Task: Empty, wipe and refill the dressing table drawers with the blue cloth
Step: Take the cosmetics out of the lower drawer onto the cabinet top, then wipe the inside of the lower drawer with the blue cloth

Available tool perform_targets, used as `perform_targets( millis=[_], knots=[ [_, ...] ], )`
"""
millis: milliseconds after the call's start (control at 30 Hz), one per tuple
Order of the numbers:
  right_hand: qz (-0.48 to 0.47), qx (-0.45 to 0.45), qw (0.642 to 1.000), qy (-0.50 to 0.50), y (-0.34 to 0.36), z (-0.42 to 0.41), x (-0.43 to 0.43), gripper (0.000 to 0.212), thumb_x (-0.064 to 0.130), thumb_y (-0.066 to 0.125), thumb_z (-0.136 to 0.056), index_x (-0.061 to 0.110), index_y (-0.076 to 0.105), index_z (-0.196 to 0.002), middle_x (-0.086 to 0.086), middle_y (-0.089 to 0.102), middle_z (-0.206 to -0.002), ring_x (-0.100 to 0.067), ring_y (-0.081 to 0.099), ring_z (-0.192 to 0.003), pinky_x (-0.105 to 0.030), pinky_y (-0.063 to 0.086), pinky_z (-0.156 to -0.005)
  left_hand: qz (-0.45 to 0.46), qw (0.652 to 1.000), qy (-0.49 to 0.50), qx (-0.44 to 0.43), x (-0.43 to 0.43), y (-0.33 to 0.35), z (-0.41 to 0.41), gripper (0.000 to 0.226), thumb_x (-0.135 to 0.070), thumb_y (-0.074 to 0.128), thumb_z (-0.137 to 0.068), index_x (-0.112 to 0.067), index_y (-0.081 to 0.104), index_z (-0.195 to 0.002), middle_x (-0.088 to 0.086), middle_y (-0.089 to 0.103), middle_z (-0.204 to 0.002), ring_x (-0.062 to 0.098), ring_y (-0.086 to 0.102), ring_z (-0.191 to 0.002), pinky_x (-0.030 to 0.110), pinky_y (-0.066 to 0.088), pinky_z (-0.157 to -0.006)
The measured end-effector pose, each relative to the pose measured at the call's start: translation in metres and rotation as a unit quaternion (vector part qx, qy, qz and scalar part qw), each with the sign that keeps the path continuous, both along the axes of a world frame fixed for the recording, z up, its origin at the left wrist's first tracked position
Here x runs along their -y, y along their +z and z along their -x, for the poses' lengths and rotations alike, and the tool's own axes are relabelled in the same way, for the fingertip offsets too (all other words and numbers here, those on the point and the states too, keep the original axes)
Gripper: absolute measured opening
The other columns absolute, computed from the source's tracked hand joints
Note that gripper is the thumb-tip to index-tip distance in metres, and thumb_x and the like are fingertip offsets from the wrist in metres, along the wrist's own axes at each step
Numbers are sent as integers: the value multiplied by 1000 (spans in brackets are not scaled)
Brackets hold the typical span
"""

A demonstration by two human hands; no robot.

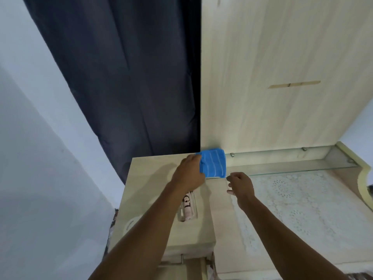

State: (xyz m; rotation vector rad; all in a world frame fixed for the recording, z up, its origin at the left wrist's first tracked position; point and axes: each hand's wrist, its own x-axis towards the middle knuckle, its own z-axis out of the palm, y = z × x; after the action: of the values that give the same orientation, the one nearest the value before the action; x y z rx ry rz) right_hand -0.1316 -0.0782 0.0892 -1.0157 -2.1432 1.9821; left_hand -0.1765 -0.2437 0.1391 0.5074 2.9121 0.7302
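Observation:
A folded blue cloth [213, 163] with thin white stripes rests at the back right corner of the raised wooden cabinet top [153, 190] of the dressing table. My left hand [189, 174] grips the cloth's left edge. Just right of the cloth, my right hand [241, 185] hovers over the lower table surface, fingers loosely curled, holding nothing. At the bottom a drawer front with a metal handle [182, 259] shows below the cabinet top; the drawer's inside is hidden.
A clear holder with a pink-and-white tube [187, 207] lies on the cabinet top under my left forearm. A white lace mat [302, 211] covers the lower table. A glass shelf [282, 168] runs along the back panel. A dark curtain [131, 87] hangs behind.

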Motion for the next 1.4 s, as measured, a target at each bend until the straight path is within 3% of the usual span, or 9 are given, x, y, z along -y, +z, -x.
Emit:
perform_targets(
  millis=[100,367,467,533,700,867,1100,1300,1400],
  knots=[
    [60,9,998,25,1,22,-8,30,14,56,-90,6,53,-119,-12,56,-112,-25,56,-103,-39,54,-84,71,996,-28,39,-26,-16,13,60,-17,60,-84,-14,36,-139,6,40,-141,25,41,-128,39,42,-102],
    [157,64,984,58,-8,56,-19,31,37,52,-95,14,52,-116,-10,58,-119,-24,55,-108,-39,47,-84,126,985,-27,114,-62,-52,42,93,-28,70,-83,-17,9,-151,9,19,-156,28,28,-141,42,37,-110],
    [205,75,973,73,-11,60,-25,39,46,51,-93,15,54,-116,-6,61,-103,-22,55,-95,-38,46,-84,122,985,-17,124,-67,-63,40,108,-42,76,-76,-17,3,-152,11,12,-158,30,21,-143,42,31,-113],
    [224,79,967,91,-12,60,-28,47,52,47,-93,11,60,-112,-3,61,-87,-18,54,-80,-34,47,-75,123,987,-20,98,-69,-68,37,111,-45,77,-73,-17,4,-152,10,16,-157,31,23,-143,42,31,-114],
    [249,65,964,71,-23,45,-41,55,58,41,-93,9,67,-101,-4,62,-77,-17,53,-68,-31,44,-65,99,995,-18,-1,-77,-70,25,67,-18,67,-84,-15,33,-141,7,49,-136,28,53,-117,38,47,-93],
    [251,33,966,-49,-36,9,-46,49,50,46,-95,4,63,-90,-12,65,-90,-23,60,-80,-33,52,-70,53,996,-65,33,-84,-61,-12,48,-10,58,-85,-16,48,-131,8,62,-119,31,60,-105,38,49,-85],
    [270,53,958,-80,-52,-60,-30,51,50,44,-96,3,60,-108,-15,66,-97,-26,63,-87,-38,52,-77,-25,993,-70,88,-67,-52,-100,34,-16,60,-83,-11,52,-116,10,64,-108,29,61,-97,30,42,-74],
    [264,78,958,-80,-71,-127,8,30,36,51,-94,8,59,-101,-11,63,-92,-25,60,-79,-36,50,-68,-75,986,-84,126,-20,-59,-175,32,-21,65,-80,-9,51,-106,8,59,-99,25,57,-86,33,44,-68],
    [257,85,960,-70,-84,-160,31,23,26,48,-97,7,56,-87,-13,58,-83,-26,56,-72,-35,45,-60,-119,972,-92,182,14,-77,-209,31,-21,66,-80,-11,48,-103,1,53,-87,15,49,-69,28,37,-60]
  ],
)
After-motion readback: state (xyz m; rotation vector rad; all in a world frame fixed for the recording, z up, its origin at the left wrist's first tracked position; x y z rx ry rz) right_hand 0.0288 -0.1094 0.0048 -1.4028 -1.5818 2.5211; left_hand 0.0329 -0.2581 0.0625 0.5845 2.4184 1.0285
